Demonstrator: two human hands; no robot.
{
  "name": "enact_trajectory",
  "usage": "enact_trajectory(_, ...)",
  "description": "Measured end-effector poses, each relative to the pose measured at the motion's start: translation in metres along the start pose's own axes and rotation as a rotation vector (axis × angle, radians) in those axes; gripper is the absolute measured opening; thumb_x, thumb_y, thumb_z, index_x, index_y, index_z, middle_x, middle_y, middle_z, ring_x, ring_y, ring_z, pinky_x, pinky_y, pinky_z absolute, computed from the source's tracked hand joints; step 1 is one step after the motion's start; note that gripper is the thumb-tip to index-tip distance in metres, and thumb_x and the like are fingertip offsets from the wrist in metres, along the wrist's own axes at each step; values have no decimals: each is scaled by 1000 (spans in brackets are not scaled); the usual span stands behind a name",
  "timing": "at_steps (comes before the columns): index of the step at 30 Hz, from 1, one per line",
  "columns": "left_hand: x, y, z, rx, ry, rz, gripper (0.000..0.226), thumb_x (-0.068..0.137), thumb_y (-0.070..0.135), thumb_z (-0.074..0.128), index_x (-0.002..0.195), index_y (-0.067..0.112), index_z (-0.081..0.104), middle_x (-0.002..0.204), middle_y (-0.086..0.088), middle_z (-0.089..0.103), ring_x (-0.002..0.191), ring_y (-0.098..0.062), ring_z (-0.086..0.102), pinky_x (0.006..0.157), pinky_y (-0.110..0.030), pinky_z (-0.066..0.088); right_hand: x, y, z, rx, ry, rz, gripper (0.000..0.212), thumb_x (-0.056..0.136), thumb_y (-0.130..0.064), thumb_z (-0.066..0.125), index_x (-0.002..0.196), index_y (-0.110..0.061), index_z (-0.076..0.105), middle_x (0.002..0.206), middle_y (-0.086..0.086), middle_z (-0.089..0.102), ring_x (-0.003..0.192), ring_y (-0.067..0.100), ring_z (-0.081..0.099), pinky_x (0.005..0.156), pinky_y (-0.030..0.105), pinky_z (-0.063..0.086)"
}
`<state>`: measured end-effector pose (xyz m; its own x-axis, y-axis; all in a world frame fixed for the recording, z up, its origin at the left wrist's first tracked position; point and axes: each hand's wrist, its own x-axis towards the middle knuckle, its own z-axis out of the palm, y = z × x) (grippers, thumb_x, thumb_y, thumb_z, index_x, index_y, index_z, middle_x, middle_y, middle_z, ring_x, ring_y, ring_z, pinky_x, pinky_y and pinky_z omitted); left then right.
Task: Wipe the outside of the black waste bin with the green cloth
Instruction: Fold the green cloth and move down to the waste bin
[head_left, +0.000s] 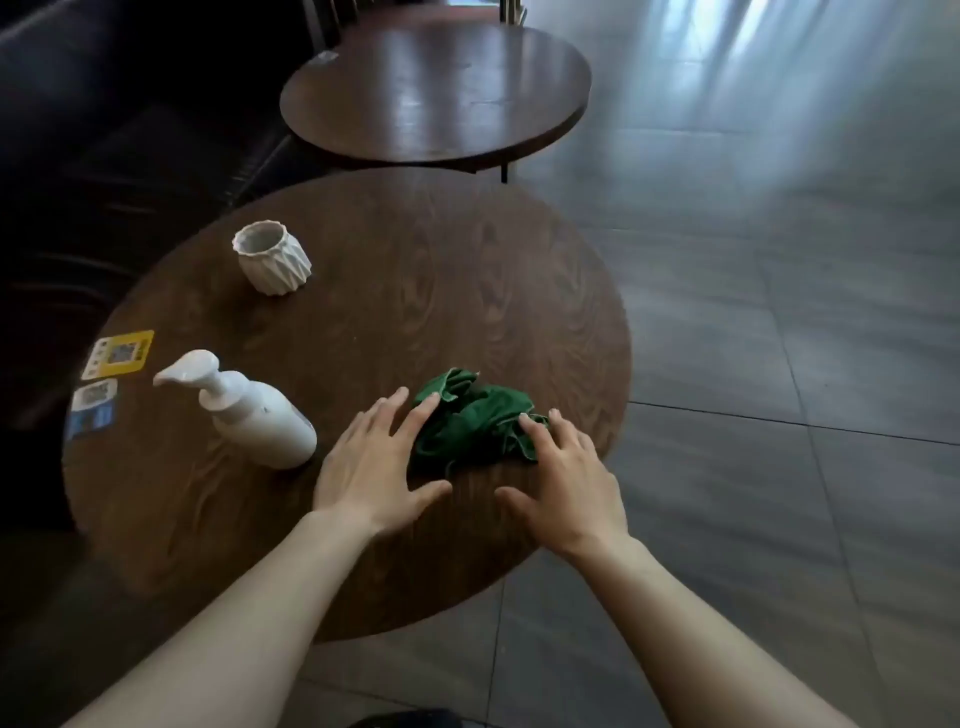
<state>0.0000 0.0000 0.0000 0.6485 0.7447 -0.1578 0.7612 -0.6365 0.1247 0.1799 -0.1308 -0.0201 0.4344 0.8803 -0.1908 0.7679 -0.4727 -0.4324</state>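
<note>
Both hands spread flat: left hand, right hand, fingertips on crumpled cloth lying on table; nothing pinched

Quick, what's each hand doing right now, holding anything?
Left hand: open, fingers spread, fingertips on the left edge of the green cloth, not gripping it.
Right hand: open, fingertips on the cloth's right edge, not gripping it.
</note>
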Motion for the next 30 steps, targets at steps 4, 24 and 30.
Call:
enact_trajectory(4, 33, 1, 10, -29, -39, 65, 111, 78, 61, 73, 156, 46, -4, 169, 6, -1, 155, -24, 10, 121, -41, 23, 27, 0, 12, -12, 29, -89, 89, 88, -46, 75, 160, -37, 22, 171, 2, 16, 158, 25, 13, 115, 48, 40)
enact_trajectory(24, 61, 9, 30, -16, -59, 119, 83, 91, 13, 69, 158, 32, 24, 166, 11, 22, 152, -18, 24, 114, -44, 40, 54, -4, 32, -87, 114, -132, 37, 96, -11, 66, 131, -23, 68, 151, 13, 54, 137, 35, 54, 94, 45, 57)
enact_trajectory(30, 34, 21, 32, 19, 46, 105, 68, 92, 6, 65, 152, 24, 39, 160, 1, 39, 143, -23, 42, 104, -39, 48, 35, -4, 25, -58, 130, -153, 28, 89, -3, 71, 115, -14, 73, 130, 9, 67, 109, 29, 67, 76, 41, 61)
